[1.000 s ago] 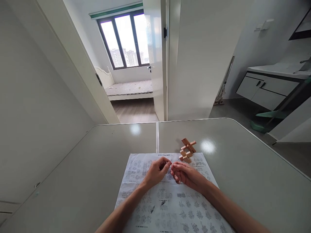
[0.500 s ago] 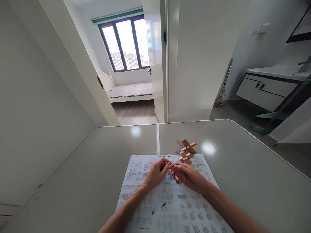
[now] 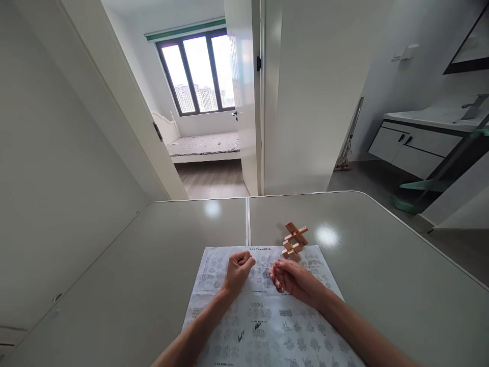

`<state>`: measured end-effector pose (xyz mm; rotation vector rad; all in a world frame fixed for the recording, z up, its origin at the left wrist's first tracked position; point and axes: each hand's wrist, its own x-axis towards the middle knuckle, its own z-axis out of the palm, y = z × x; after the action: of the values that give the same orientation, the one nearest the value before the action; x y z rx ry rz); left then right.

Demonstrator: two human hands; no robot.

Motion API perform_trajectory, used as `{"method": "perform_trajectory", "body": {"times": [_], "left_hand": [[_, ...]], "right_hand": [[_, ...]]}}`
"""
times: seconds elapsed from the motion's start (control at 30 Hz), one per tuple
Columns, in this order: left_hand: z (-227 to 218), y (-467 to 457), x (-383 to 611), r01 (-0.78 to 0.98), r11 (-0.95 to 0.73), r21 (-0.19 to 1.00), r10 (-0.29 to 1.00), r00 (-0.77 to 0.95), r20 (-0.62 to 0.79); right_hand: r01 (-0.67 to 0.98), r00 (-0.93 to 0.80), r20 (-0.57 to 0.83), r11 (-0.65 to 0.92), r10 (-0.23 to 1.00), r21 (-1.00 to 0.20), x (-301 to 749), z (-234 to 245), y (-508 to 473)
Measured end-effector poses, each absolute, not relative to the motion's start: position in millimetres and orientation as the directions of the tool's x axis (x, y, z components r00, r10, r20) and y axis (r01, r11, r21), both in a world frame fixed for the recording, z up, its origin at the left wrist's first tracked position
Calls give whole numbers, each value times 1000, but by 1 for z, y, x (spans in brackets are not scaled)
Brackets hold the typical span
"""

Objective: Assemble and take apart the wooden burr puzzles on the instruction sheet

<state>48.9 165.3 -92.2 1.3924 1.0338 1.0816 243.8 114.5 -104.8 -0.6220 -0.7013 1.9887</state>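
My left hand [image 3: 239, 269] is closed in a fist above the upper part of a printed paper sheet [image 3: 225, 321], with no object showing in it. To its right, my right hand [image 3: 293, 278] is turned on its side with the fingers loosely curled inward, and I see nothing in them. A gap separates the two hands. Just beyond my right hand stands a small wooden burr puzzle [image 3: 294, 241] of interlocked bars, partly over the top edge of the sheet. Neither hand holds it. Rows of small diagrams cover the paper, and my forearms hide parts of it.
The sheet lies on a grey-green table [image 3: 153, 285] with a pale seam [image 3: 247, 220] down its far half. Past the table are an open door [image 3: 244, 112], a bed [image 3: 208, 145] under a window, and a washbasin cabinet [image 3: 416, 142] at the right.
My left hand has drawn away to the left from my right hand and curled from a pinch into a fist. My right hand's fingers, formerly reaching toward the left hand, are now more curled.
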Motion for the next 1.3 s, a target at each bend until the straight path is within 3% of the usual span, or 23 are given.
{"method": "perform_trajectory", "body": {"times": [0.33, 0.53, 1.0, 1.3], "left_hand": [[-88, 171, 44, -237, 87, 968, 985, 166, -48], [-91, 177, 37, -332, 135, 934, 986, 139, -93], [-93, 184, 33, -502, 252, 827, 968, 148, -205], [-90, 188, 33, -607, 300, 736, 954, 167, -250]], "right_hand": [[-512, -486, -170, -437, 857, -740, 245, -103, 113], [-483, -519, -69, -359, 852, -798, 252, -108, 111], [-524, -661, 52, -411, 749, -746, 286, -129, 114], [-650, -618, 220, -333, 754, -683, 320, -145, 122]]}}
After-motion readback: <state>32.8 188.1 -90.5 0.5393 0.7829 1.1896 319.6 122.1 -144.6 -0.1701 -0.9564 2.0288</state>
